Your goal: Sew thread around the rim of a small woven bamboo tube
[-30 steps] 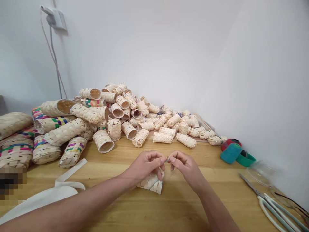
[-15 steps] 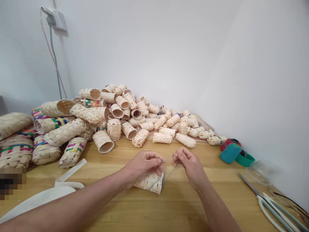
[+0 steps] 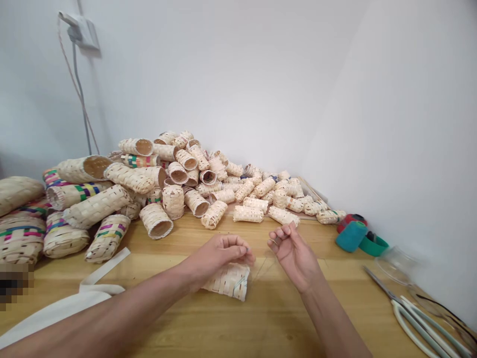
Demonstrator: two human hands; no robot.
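Note:
A small woven bamboo basket lies on its side on the wooden table, partly covered by my left hand. The fingers of that hand are curled with the thumb against them; what they pinch, if anything, is too small to make out. A grey-blue thread crosses the basket near its rim. To the right, my right hand is raised, palm turned toward me, thumb and fingertips pinched together. A thin, blurred strand seems to run from its fingers down toward the basket.
Woven baskets are heaped along the wall at the back and left. Thread spools, a green tape roll, a clear bowl, scissors and glasses line the right side. A white strip lies at left.
My right hand has rotated so its palm faces me, fingertips pointing up. The left hand's fingers have curled in a little. The thread lies closer to the basket's rim, its slack loop smaller.

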